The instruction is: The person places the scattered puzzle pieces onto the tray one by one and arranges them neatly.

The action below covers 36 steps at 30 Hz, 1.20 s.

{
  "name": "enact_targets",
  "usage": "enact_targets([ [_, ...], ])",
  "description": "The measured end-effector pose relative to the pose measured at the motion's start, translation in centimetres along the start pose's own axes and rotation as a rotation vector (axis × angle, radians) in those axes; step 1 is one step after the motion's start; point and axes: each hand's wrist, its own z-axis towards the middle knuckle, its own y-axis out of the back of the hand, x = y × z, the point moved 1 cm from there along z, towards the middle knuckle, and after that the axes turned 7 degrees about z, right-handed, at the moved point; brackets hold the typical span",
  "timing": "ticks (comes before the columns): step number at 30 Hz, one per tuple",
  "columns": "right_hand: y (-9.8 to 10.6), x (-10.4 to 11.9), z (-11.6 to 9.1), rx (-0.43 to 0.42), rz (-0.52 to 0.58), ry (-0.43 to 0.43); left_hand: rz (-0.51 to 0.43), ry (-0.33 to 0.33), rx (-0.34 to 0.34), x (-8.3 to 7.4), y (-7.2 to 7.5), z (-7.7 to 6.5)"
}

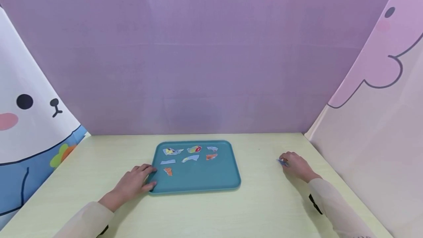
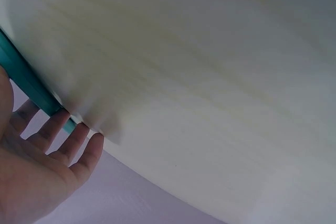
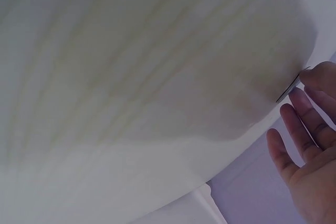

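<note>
My left hand (image 1: 132,183) rests at the left side of a blue-green tray (image 1: 211,177), its fingertips and thumb on the rim. In the left wrist view the fingers of that hand (image 2: 44,169) are loosely extended along the tray's edge (image 2: 26,85). Over at the right of the table, my right hand (image 1: 298,165) pinches a small printed paper piece (image 1: 282,162) between thumb and fingers. The right wrist view has this piece (image 3: 290,86) edge-on, a thin strip at the fingertips of the right hand (image 3: 315,166).
Several irregular paper pieces lie on the tray, among them a yellow-and-white one (image 1: 170,151), a red-and-green one (image 1: 194,149), a pale curved one (image 1: 190,158) and an orange one (image 1: 168,172). A purple wall (image 1: 218,65) stands behind the pale table (image 1: 261,208); printed cloth panels (image 1: 380,131) flank it.
</note>
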Motion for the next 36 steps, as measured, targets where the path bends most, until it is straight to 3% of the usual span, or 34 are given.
enact_targets([
  [24, -0.3, -0.1, 0.5, 0.016, -0.014, -0.001, 0.004, 0.019, 0.026, -0.2, 0.2, 0.0],
  [36, -0.3, 3.0, 1.5, 0.004, -0.023, 0.088, 0.007, 0.012, 0.007, -0.2, 0.2, 0.0],
])
